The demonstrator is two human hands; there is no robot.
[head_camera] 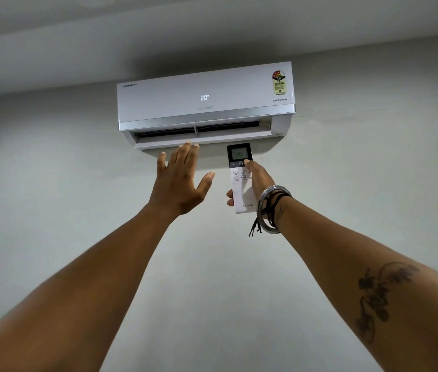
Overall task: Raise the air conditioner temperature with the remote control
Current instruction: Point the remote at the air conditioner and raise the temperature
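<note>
A plain grey wall (51, 170) is rising to meet a pale ceiling (159, 28), and high on it a white split air conditioner (175, 100) is hanging, its front panel showing a lit "20°" (204, 97) above the faint LLOYD lettering, with an energy-rating sticker (279, 82) and the word INVERTER at its right end. Its louvre (201, 139) along the bottom is standing open. The person is reaching both bare arms up toward the unit. The right hand (259, 178) is gripping a white remote control (240, 183) just below the right half of the louvre, fingers curling round its back so that their tips are showing at its left edge, and the thumb (250, 165) is pressing at the right side of the dark upper band, just under the small screen (239, 154), which is also reading 20. The remote is pointing up, tilted slightly, with its LLOYD mark near the bottom end. Metal bangles (269, 210) and a dark thread are circling that wrist, and a tattoo (379, 299) is showing along the forearm. The left hand (183, 181) is holding nothing; it is spread wide open, palm facing the unit, fingertips overlapping the lower edge of the louvre in this view, though I cannot tell whether they are touching it.
</note>
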